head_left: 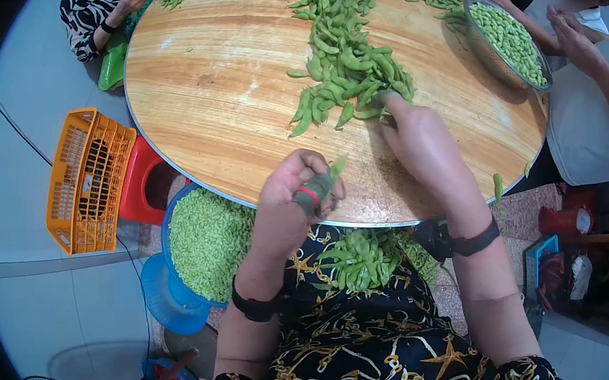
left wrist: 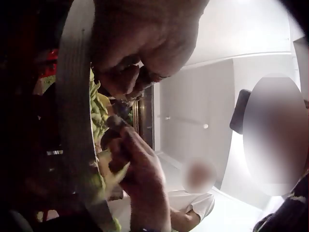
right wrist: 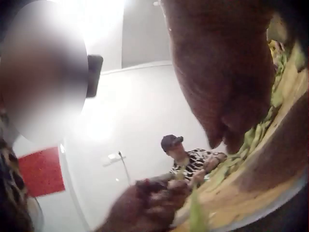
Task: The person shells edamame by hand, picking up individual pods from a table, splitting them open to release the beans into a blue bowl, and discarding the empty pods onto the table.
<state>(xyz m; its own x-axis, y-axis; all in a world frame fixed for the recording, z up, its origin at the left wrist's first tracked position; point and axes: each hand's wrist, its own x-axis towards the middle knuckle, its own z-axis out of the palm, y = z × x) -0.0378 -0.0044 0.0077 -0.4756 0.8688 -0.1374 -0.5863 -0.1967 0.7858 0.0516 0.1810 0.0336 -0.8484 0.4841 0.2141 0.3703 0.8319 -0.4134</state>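
Observation:
My left hand (head_left: 294, 195) is over the near table edge, fingers curled round a green edamame pod (head_left: 338, 166) whose tip sticks up. Its thumb wears a dark green wrap with a red band (head_left: 308, 194). Farther forward, my right hand (head_left: 423, 139) reaches down to the near end of a long heap of edamame pods (head_left: 350, 61). Its fingertips overlap the pods there, and a grey covering shows on one digit. I cannot tell whether those fingers pinch a pod. In the right wrist view the right hand (right wrist: 224, 72) hangs above the wooden tabletop (right wrist: 251, 191).
More pods (head_left: 361, 262) lie on my lap. A blue basin of shelled beans (head_left: 212, 238) stands below the table at left, near an orange crate (head_left: 93, 180) and red stool (head_left: 140, 182). A metal colander (head_left: 492, 56) holds beans at right. Other people sit around the table.

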